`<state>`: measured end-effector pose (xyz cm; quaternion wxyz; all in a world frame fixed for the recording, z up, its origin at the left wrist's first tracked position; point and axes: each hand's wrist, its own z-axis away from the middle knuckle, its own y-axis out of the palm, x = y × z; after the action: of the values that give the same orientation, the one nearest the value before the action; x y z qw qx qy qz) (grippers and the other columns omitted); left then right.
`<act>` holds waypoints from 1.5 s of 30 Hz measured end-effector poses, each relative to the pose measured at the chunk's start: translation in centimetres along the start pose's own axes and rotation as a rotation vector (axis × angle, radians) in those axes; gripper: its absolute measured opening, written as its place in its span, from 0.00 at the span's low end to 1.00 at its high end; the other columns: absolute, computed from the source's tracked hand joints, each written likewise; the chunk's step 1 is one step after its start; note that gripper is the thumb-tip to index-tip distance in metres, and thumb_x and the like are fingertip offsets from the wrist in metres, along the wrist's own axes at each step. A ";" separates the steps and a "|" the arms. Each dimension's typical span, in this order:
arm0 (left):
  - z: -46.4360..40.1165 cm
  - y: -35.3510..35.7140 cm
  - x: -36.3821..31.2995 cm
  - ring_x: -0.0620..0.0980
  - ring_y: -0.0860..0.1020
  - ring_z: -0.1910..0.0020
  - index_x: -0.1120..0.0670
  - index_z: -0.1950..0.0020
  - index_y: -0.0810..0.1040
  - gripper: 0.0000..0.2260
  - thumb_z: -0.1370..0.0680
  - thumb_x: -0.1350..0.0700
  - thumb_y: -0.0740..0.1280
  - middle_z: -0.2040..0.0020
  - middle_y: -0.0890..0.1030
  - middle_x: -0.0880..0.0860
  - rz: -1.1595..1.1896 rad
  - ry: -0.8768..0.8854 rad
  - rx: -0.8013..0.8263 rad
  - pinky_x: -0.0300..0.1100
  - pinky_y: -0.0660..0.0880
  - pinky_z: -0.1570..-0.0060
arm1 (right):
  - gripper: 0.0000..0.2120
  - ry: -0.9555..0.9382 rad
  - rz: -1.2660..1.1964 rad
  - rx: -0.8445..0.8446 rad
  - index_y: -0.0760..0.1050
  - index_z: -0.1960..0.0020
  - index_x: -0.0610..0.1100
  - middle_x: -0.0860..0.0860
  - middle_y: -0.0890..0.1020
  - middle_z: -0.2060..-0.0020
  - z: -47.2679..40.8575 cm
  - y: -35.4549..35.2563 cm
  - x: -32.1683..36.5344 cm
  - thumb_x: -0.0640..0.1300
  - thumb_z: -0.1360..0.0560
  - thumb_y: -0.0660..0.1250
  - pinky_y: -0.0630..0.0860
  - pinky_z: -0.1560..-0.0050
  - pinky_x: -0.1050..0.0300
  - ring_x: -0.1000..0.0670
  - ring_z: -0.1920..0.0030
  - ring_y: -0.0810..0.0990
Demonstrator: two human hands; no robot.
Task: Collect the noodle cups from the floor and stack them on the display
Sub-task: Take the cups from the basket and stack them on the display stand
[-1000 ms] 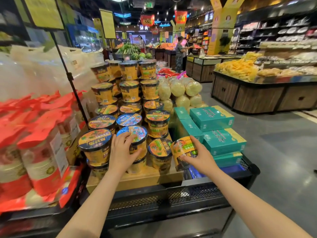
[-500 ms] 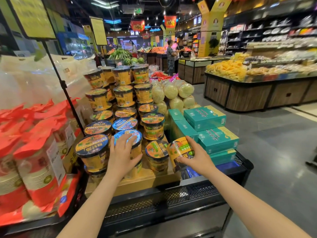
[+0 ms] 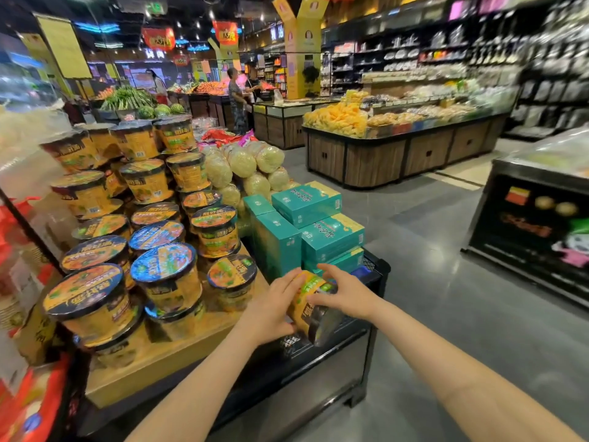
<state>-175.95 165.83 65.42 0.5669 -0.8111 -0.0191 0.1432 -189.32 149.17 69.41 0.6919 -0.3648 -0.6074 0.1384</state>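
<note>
Hands both grip one tilted noodle cup [image 3: 310, 306] over the display's black edge [image 3: 379, 272]. Left hand [image 3: 274, 309] cups its side; right hand [image 3: 345, 295] curls over its top, beside teal boxes [image 3: 331, 237].

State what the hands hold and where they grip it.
Both hands hold one tilted noodle cup: left hand on its side wall, right hand over the lid end.

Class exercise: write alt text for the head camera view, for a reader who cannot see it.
Two hands, left hand and right hand, hold one tilted noodle cup at the edge of a shop display stacked with noodle cups, beside green boxes.
</note>
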 end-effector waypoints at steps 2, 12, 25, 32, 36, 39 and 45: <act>-0.1 0.1 -0.7 0.48 0.60 0.26 0.51 0.21 0.53 0.46 0.32 0.38 0.71 0.23 0.57 0.50 0.115 -0.048 -0.044 0.49 0.68 0.31 | 0.45 0.025 -0.096 -0.065 0.60 0.25 0.52 0.52 0.69 0.30 0.6 -0.8 -0.7 0.68 0.35 0.72 0.69 0.32 0.51 0.52 0.33 0.71; -2.1 0.7 -3.5 0.42 0.65 0.36 0.53 0.26 0.59 0.42 0.32 0.43 0.77 0.32 0.62 0.48 0.380 -0.344 -0.299 0.38 0.67 0.38 | 0.53 0.004 -0.277 -0.278 0.58 0.26 0.61 0.51 0.68 0.32 0.3 1.6 -2.1 0.65 0.44 0.81 0.72 0.33 0.48 0.53 0.32 0.69; 3.0 -11.5 7.1 0.54 0.77 0.45 0.57 0.41 0.79 0.18 0.23 0.46 0.68 0.46 0.80 0.54 -0.291 -0.394 -0.359 0.50 0.76 0.48 | 0.41 0.005 -0.124 -0.130 0.70 0.34 0.53 0.48 0.71 0.37 -5.7 0.0 2.2 0.59 0.44 0.81 0.74 0.45 0.57 0.49 0.40 0.74; 5.9 -11.2 12.1 0.52 0.74 0.35 0.50 0.33 0.77 0.34 0.25 0.31 0.48 0.35 0.78 0.49 -0.410 -0.681 -0.235 0.52 0.73 0.38 | 0.39 -0.098 -0.082 -0.104 0.68 0.32 0.50 0.47 0.66 0.38 -10.6 1.4 8.2 0.53 0.38 0.81 0.68 0.35 0.55 0.47 0.36 0.69; 5.7 -11.0 12.0 0.51 0.73 0.33 0.48 0.34 0.77 0.34 0.27 0.32 0.47 0.33 0.77 0.48 -0.402 -0.698 -0.261 0.52 0.69 0.34 | 0.40 -0.151 -0.022 -0.082 0.66 0.29 0.49 0.45 0.62 0.33 -13.1 3.4 10.9 0.53 0.37 0.80 0.65 0.32 0.53 0.45 0.32 0.66; 6.0 -11.0 11.8 0.51 0.72 0.32 0.49 0.33 0.77 0.34 0.27 0.32 0.48 0.33 0.76 0.49 -0.378 -0.708 -0.282 0.53 0.67 0.32 | 0.41 -0.171 0.032 -0.067 0.66 0.29 0.50 0.45 0.59 0.29 -14.5 5.7 11.6 0.54 0.37 0.80 0.66 0.31 0.51 0.44 0.29 0.64; 6.1 -10.8 12.4 0.49 0.71 0.33 0.48 0.32 0.76 0.32 0.26 0.33 0.49 0.33 0.76 0.48 -0.394 -0.719 -0.273 0.52 0.67 0.31 | 0.42 -0.158 0.151 -0.059 0.63 0.27 0.51 0.44 0.52 0.25 -15.5 8.2 11.2 0.58 0.36 0.77 0.65 0.30 0.48 0.41 0.26 0.59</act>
<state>-164.20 177.61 70.84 0.4283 -0.7579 -0.3885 0.3021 -170.17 156.81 72.27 0.6186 -0.4176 -0.6346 0.2006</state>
